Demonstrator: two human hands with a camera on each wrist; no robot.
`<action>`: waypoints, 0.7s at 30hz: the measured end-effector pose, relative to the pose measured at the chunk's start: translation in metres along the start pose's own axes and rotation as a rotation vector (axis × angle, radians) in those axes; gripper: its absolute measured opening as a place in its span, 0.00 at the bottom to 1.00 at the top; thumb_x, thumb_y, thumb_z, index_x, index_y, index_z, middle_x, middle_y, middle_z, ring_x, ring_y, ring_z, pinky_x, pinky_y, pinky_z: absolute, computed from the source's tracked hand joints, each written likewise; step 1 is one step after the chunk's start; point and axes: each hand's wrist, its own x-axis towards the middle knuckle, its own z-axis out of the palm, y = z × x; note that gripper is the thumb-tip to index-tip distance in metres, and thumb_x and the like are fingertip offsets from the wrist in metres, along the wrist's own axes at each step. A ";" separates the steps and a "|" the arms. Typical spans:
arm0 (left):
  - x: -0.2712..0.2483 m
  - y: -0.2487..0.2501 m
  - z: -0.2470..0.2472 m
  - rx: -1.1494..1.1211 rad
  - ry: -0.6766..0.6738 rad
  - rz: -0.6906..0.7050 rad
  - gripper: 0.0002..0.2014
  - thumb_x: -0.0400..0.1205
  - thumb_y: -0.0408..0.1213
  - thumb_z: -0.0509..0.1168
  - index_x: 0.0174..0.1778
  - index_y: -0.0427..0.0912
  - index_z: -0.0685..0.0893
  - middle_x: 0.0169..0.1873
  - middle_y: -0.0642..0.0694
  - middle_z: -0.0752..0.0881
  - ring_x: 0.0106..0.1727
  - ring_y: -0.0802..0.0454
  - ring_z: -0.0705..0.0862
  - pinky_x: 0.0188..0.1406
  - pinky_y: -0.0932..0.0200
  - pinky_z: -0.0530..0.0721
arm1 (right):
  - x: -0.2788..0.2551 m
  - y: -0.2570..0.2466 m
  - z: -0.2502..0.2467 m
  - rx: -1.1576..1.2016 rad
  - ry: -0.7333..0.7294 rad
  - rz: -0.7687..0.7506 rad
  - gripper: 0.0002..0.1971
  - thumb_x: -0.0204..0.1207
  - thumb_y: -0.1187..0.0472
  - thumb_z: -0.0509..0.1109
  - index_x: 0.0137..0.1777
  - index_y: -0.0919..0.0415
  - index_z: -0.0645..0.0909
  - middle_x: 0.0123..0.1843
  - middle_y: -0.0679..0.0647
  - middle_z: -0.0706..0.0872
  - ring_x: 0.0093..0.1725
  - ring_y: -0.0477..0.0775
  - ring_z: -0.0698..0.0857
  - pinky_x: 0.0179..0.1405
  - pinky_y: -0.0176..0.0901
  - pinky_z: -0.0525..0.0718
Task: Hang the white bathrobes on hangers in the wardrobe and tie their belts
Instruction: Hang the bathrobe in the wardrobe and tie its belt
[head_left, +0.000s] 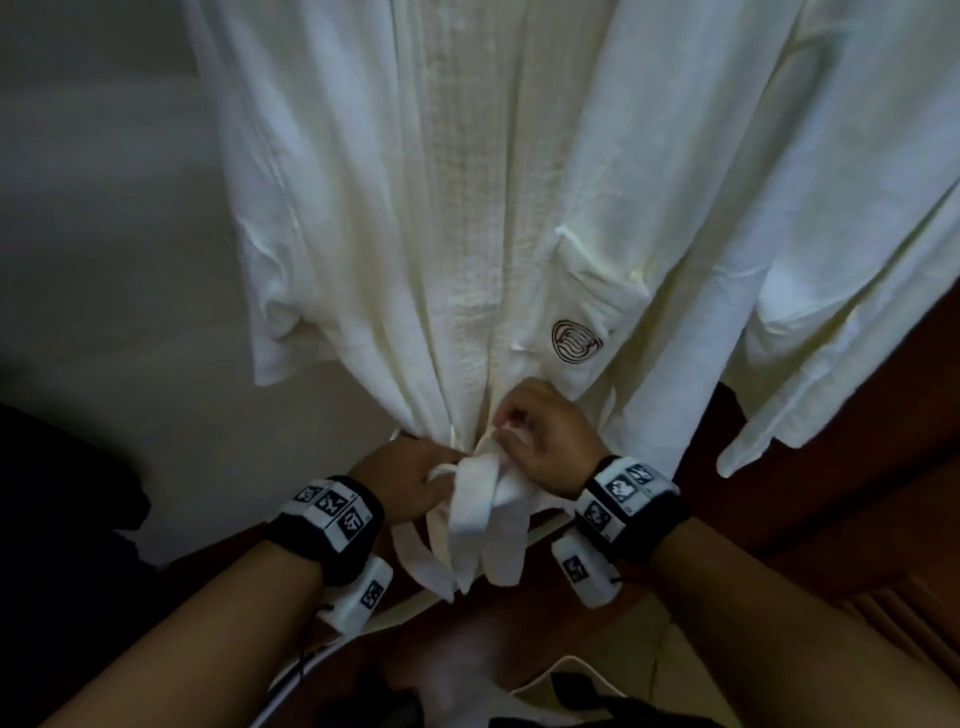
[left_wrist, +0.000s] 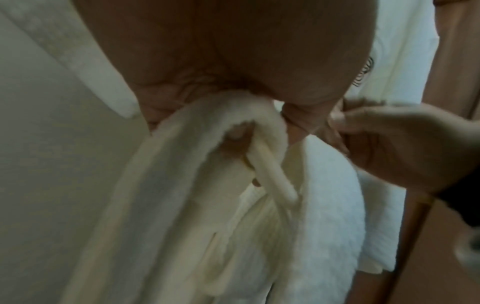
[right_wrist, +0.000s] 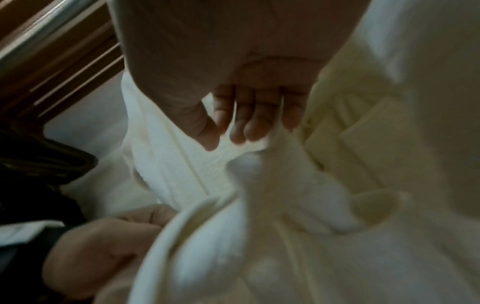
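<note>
The white bathrobe (head_left: 415, 208) hangs straight down, a second robe (head_left: 831, 208) touching its right side and a pale wall (head_left: 104, 208) bare to its left. At its waist both hands work the belt (head_left: 483, 514): the left hand (head_left: 410, 480) grips a loop, the right hand (head_left: 545, 436) pinches a strand just above. Only the left wrist view shows a fingertip (left_wrist: 233, 139) poking through the loop; only the head view shows the pocket emblem (head_left: 576, 340) whole.

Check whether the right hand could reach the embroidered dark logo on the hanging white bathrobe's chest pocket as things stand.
Probably yes. The right hand sits just below the embroidered dark logo with nothing between them, but it pinches the white fabric belt and would first have to let go.
</note>
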 end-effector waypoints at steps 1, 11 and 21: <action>0.000 0.000 -0.002 -0.004 -0.015 -0.032 0.18 0.82 0.52 0.56 0.60 0.58 0.87 0.54 0.56 0.90 0.54 0.61 0.84 0.55 0.59 0.80 | -0.006 0.001 -0.004 0.013 0.065 0.040 0.04 0.72 0.61 0.73 0.41 0.56 0.80 0.39 0.48 0.80 0.40 0.47 0.80 0.41 0.35 0.78; -0.001 0.019 -0.010 -0.634 -0.096 -0.214 0.11 0.72 0.41 0.71 0.22 0.46 0.84 0.24 0.53 0.79 0.29 0.59 0.78 0.32 0.62 0.73 | -0.062 0.008 0.018 0.270 -0.261 0.506 0.26 0.69 0.42 0.69 0.65 0.53 0.80 0.60 0.42 0.84 0.60 0.40 0.83 0.61 0.30 0.77; 0.000 0.029 -0.027 -0.661 -0.015 -0.155 0.12 0.73 0.44 0.68 0.30 0.38 0.83 0.28 0.43 0.82 0.33 0.54 0.80 0.35 0.61 0.76 | -0.023 -0.013 0.039 0.818 0.044 0.876 0.15 0.76 0.75 0.69 0.63 0.71 0.81 0.59 0.65 0.87 0.55 0.59 0.86 0.58 0.47 0.85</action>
